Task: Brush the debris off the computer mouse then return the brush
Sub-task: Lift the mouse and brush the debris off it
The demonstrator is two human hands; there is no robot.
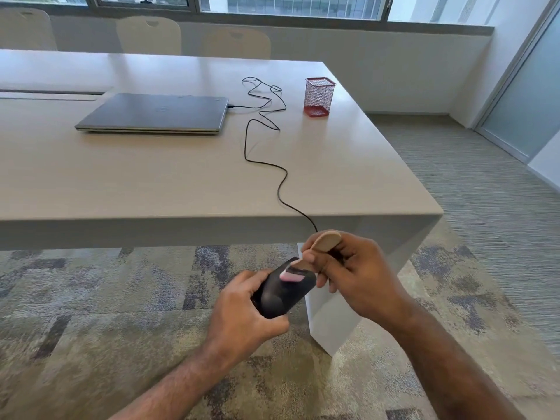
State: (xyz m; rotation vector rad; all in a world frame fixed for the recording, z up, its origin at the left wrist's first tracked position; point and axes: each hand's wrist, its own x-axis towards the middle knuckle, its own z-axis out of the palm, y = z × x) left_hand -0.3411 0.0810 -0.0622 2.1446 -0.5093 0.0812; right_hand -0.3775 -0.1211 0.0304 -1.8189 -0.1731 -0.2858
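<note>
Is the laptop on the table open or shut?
Shut. The laptop lies flat on the table, lid down, no screen or keys showing.

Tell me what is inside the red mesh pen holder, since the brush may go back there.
Through the red wire-mesh pen holder on the beige table, nothing shows inside; it looks empty. Its solid red base hides anything lying flat at the bottom.

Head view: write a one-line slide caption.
Left hand holds the black wired mouse off the table while the right hand sweeps it with a wooden-handled brush.
</note>
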